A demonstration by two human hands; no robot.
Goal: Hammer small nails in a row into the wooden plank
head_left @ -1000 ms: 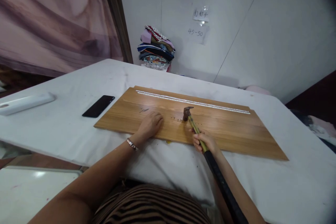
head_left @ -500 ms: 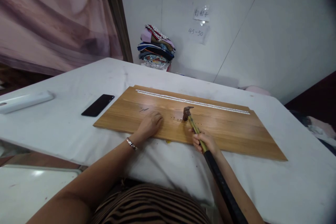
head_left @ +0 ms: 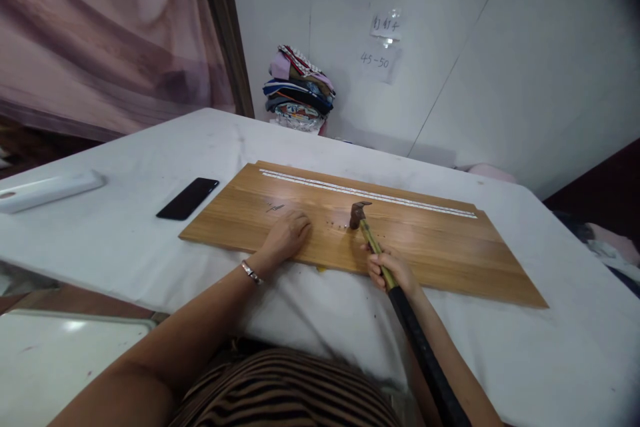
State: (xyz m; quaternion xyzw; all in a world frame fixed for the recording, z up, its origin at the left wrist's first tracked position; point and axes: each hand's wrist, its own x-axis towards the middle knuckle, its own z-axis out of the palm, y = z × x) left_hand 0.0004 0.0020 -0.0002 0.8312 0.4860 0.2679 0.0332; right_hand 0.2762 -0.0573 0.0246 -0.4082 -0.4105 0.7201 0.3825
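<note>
My right hand [head_left: 391, 271] is wrapped round the yellow-and-black handle of a claw hammer [head_left: 371, 239]. The hammer's rusty brown head is at the surface of a wood-grain board [head_left: 450, 250], beside a short row of small nails [head_left: 337, 225]. My left hand [head_left: 289, 235] rests on the board left of that row. Its fingers are curled together, and whatever may be under them is hidden. Several loose nails [head_left: 275, 207] lie on the board just beyond the left hand.
Two white printed strips [head_left: 370, 195] run along the board's far side. A black phone [head_left: 187, 199] and a long white object [head_left: 50, 192] lie on the white-covered table [head_left: 125, 153] to the left. Folded clothes [head_left: 299, 90] are stacked by the wall behind.
The view has shifted very slightly. Both hands and the hammer stay in nearly the same place on the board.
</note>
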